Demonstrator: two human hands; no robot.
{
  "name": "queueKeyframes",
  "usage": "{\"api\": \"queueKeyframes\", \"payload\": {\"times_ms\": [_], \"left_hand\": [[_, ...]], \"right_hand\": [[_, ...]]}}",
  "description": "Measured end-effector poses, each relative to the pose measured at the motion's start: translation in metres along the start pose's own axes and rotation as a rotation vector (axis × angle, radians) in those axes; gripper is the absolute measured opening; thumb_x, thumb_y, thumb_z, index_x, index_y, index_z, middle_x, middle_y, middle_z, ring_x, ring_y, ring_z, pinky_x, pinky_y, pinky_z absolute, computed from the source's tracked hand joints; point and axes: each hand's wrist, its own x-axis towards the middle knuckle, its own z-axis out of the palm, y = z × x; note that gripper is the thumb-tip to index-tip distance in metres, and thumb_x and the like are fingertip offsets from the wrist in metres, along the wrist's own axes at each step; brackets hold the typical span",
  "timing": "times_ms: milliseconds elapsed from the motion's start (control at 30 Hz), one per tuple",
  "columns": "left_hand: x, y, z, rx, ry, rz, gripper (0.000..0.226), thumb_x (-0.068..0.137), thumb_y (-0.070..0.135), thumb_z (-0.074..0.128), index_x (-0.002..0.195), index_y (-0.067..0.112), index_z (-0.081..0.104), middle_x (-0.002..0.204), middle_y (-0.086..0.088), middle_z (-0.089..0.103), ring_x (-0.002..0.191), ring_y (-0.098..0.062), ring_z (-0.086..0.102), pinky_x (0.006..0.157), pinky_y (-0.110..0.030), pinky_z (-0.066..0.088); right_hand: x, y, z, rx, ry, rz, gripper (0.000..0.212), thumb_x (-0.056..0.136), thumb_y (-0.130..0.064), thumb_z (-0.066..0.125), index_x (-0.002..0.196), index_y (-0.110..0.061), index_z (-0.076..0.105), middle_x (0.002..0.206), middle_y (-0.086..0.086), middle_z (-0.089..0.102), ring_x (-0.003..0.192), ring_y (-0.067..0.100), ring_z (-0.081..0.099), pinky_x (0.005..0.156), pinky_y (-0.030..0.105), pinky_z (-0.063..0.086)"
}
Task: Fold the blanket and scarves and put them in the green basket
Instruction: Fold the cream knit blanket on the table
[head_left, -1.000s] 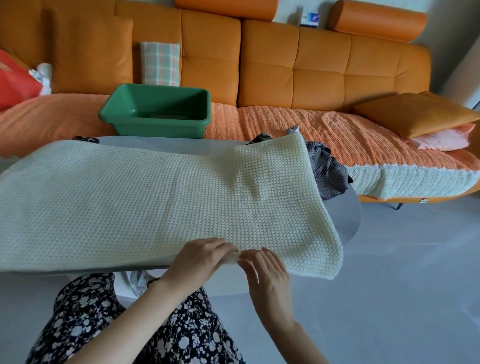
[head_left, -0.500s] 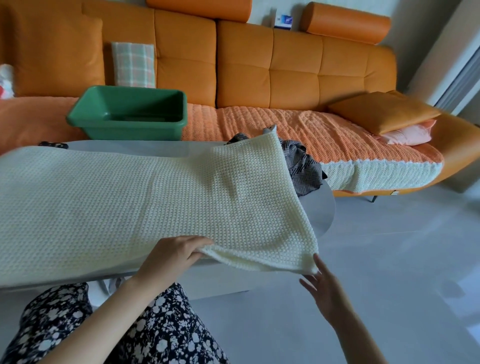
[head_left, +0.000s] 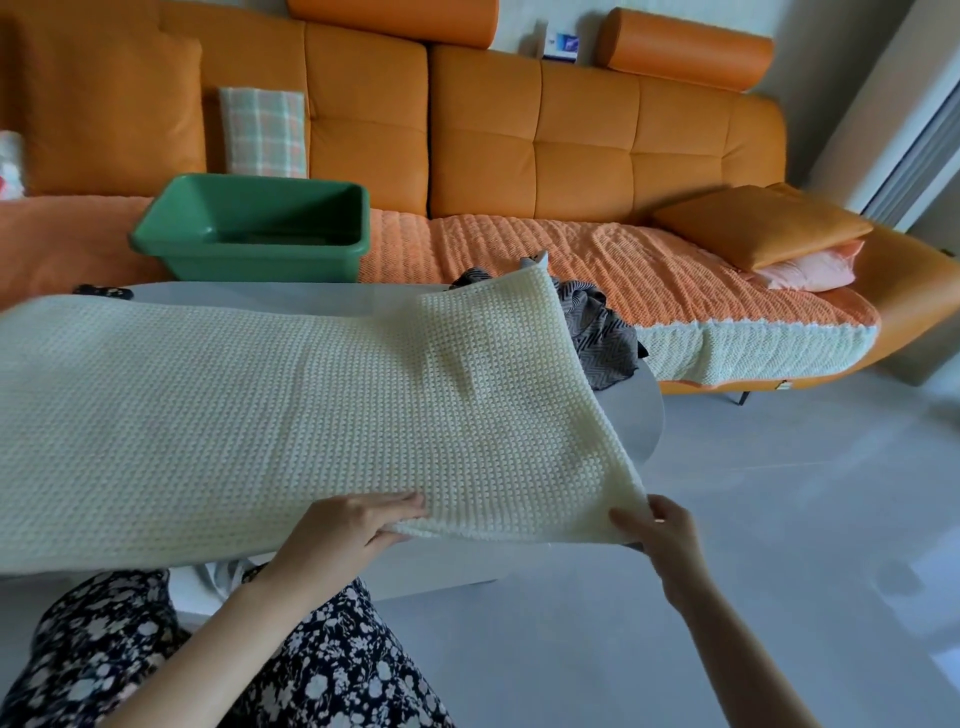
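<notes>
A cream knitted blanket (head_left: 270, 415) lies spread across the grey oval table (head_left: 631, 426). My left hand (head_left: 358, 525) grips its near edge, fingers on top. At the blanket's near right corner, my right hand (head_left: 657, 530) pinches the fabric. A dark zigzag-patterned scarf (head_left: 597, 332) lies bunched at the table's far right, partly under the blanket. The green basket (head_left: 249, 234) sits on the sofa seat behind the table and looks to hold nothing.
The orange sofa (head_left: 571, 145) runs along the back, with an orange cushion (head_left: 758, 228), a pink pillow (head_left: 810, 265) and a folded plaid cloth (head_left: 262, 132). Grey floor lies open to the right. My floral skirt (head_left: 208, 665) is below the table edge.
My right hand left the near edge beside my left hand, swung right and took hold of the blanket's near right corner. The view shifted right.
</notes>
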Motion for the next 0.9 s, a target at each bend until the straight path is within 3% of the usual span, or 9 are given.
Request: {"api": "queueKeyframes", "payload": {"times_ms": [100, 200, 267, 400, 533, 633, 733, 800, 900], "left_hand": [[-0.003, -0.004, 0.006, 0.011, 0.007, -0.030, 0.051, 0.071, 0.020, 0.076, 0.118, 0.032, 0.059, 0.124, 0.019, 0.055, 0.098, 0.009, 0.058, 0.086, -0.021, 0.051], [-0.002, -0.003, 0.006, -0.015, -0.023, -0.051, 0.049, 0.078, 0.022, 0.069, 0.124, 0.030, 0.054, 0.131, 0.019, 0.048, 0.115, 0.004, 0.050, 0.101, -0.021, 0.040], [-0.002, 0.001, 0.003, -0.053, -0.061, -0.064, 0.051, 0.080, 0.035, 0.061, 0.129, 0.030, 0.048, 0.134, 0.021, 0.041, 0.121, 0.007, 0.040, 0.109, -0.018, 0.026], [-0.015, -0.004, -0.012, -0.157, -0.064, -0.167, 0.071, 0.067, 0.063, 0.048, 0.130, 0.031, 0.047, 0.130, 0.026, 0.039, 0.120, 0.010, 0.035, 0.106, -0.007, 0.017], [-0.039, -0.035, -0.034, -0.063, 0.087, -0.309, 0.047, 0.084, 0.029, 0.060, 0.130, 0.026, 0.048, 0.135, 0.018, 0.041, 0.122, 0.005, 0.034, 0.110, -0.017, 0.021], [-0.050, -0.058, -0.044, 0.084, -0.001, -0.415, 0.058, 0.088, 0.046, 0.042, 0.141, 0.029, 0.027, 0.144, 0.020, 0.012, 0.137, -0.002, 0.012, 0.113, -0.024, 0.001], [-0.051, -0.069, -0.043, 0.164, -0.103, -0.421, 0.077, 0.075, 0.068, 0.008, 0.144, 0.033, 0.009, 0.148, 0.016, -0.007, 0.137, -0.006, -0.008, 0.111, -0.032, -0.010], [-0.045, -0.068, -0.044, 0.152, -0.077, -0.427, 0.077, 0.077, 0.067, 0.009, 0.144, 0.031, 0.015, 0.150, 0.015, 0.001, 0.139, -0.006, -0.002, 0.112, -0.030, -0.006], [-0.032, -0.070, -0.054, 0.063, 0.088, -0.450, 0.044, 0.094, 0.038, 0.040, 0.135, 0.023, 0.045, 0.143, 0.009, 0.040, 0.132, -0.009, 0.035, 0.109, -0.022, 0.019]], "right_hand": [[-0.007, 0.008, 0.009, -0.158, 0.087, -0.005, 0.035, 0.074, 0.008, 0.067, 0.105, -0.004, 0.057, 0.113, 0.021, 0.054, 0.096, 0.032, 0.055, 0.080, 0.037, 0.051], [-0.028, 0.001, 0.026, -0.512, 0.230, -0.391, 0.057, 0.070, 0.002, 0.074, 0.122, -0.004, 0.053, 0.127, 0.017, 0.047, 0.116, 0.037, 0.042, 0.098, 0.030, 0.027], [-0.047, -0.009, 0.053, -0.550, 0.114, -0.688, 0.045, 0.076, -0.013, 0.071, 0.118, -0.008, 0.057, 0.127, 0.010, 0.051, 0.117, 0.028, 0.043, 0.095, 0.020, 0.023], [-0.079, -0.025, 0.119, -0.574, -0.268, -0.902, 0.034, 0.087, -0.042, 0.050, 0.111, -0.021, 0.063, 0.124, -0.008, 0.055, 0.116, 0.008, 0.042, 0.098, 0.025, 0.035], [-0.099, -0.034, 0.175, -0.696, -0.528, -0.865, 0.059, 0.087, -0.062, 0.029, 0.124, -0.027, 0.058, 0.136, -0.013, 0.050, 0.126, 0.007, 0.040, 0.109, 0.029, 0.032], [-0.094, -0.037, 0.199, -0.851, -0.566, -0.841, 0.082, 0.077, -0.070, 0.010, 0.139, -0.026, 0.042, 0.152, -0.009, 0.028, 0.142, 0.012, 0.018, 0.115, 0.026, 0.008], [-0.084, -0.040, 0.207, -0.919, -0.580, -0.860, 0.077, 0.081, -0.067, 0.011, 0.137, -0.026, 0.044, 0.151, -0.006, 0.031, 0.142, 0.014, 0.019, 0.117, 0.032, 0.012], [-0.078, -0.046, 0.208, -0.893, -0.577, -0.855, 0.075, 0.083, -0.068, 0.013, 0.130, -0.026, 0.053, 0.146, -0.008, 0.040, 0.136, 0.014, 0.030, 0.114, 0.033, 0.023], [-0.058, -0.062, 0.213, -0.814, -0.540, -0.831, 0.039, 0.095, -0.041, 0.045, 0.125, -0.020, 0.058, 0.139, -0.003, 0.049, 0.130, 0.017, 0.039, 0.108, 0.030, 0.028]]}}
